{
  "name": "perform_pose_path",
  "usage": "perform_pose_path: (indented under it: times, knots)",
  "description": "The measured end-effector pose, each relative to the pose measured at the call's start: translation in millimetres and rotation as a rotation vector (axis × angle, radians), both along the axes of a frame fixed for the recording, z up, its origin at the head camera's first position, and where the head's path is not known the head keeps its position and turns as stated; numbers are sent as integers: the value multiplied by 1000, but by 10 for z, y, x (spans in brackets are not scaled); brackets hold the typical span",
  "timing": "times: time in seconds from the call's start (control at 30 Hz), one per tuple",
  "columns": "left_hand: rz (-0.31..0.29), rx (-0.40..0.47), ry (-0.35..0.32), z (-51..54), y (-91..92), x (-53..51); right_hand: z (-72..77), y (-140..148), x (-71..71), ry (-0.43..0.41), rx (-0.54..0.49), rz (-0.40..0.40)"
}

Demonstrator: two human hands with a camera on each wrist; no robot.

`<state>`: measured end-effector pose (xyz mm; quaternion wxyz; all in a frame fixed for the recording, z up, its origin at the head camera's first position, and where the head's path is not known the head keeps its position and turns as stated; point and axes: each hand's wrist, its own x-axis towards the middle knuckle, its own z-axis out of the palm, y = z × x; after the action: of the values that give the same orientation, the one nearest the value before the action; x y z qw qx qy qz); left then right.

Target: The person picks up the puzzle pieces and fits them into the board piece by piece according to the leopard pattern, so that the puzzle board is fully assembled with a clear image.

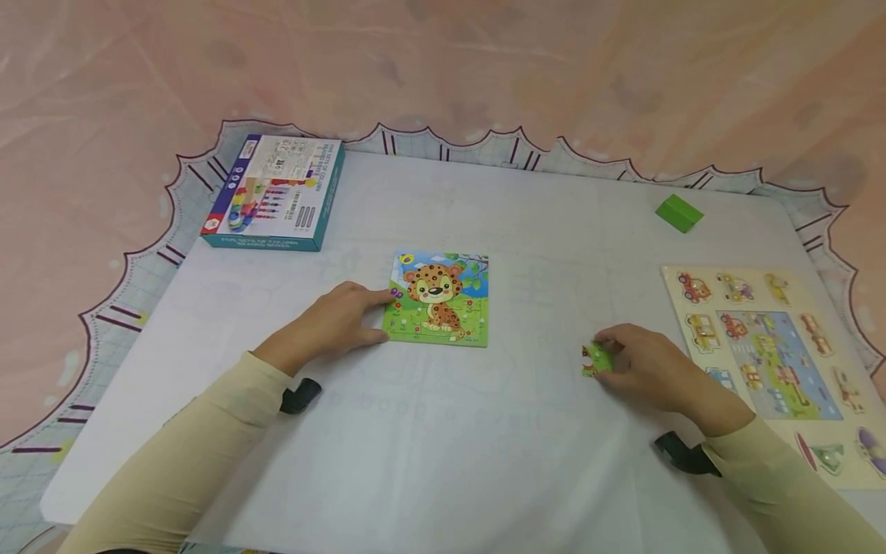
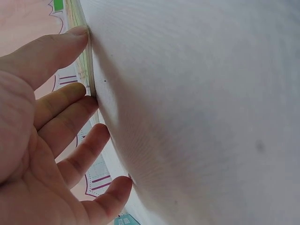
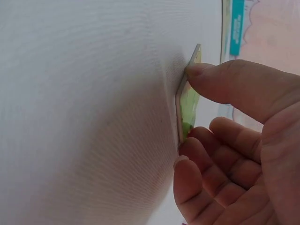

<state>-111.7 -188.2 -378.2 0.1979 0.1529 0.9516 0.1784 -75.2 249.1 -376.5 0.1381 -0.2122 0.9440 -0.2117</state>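
Observation:
A square leopard-cub picture puzzle [image 1: 436, 298] lies flat near the middle of the white-covered table. My left hand [image 1: 339, 317] is at its left side, with the thumb and a finger spread against the edge. In the left wrist view, the left fingers [image 2: 70, 117] look nearly straight beside the thin board edge [image 2: 84, 51]. Well to the right of the picture, my right hand [image 1: 651, 369] pinches a small green puzzle piece [image 1: 597, 358] between thumb and fingers. The right wrist view shows this piece [image 3: 187, 105] tilted, close to the cloth.
A teal and white toy box [image 1: 277, 192] lies at the back left. At the back right is a green block [image 1: 679, 213]. A wooden vehicle puzzle board [image 1: 768, 300] lies at the right, partly behind my right hand and arm. Scalloped trim borders the table.

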Motion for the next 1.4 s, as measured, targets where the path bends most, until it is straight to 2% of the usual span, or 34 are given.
perform_pose_path:
  times: [0.3,0.77,0.93,1.4]
  knots:
    - [2,2,-1,2,4,3,-16,-30,-1,29,20,-3]
    - [-1,1,8,-6,-5,6,12,-100,-43,67,-33,22]
    - [1,2,9,-5,-6,5,37,-147,-74,65,-63,32]
    - [-9,0,11,-6,-4,-4,36,-277,-121,64,-68,41]
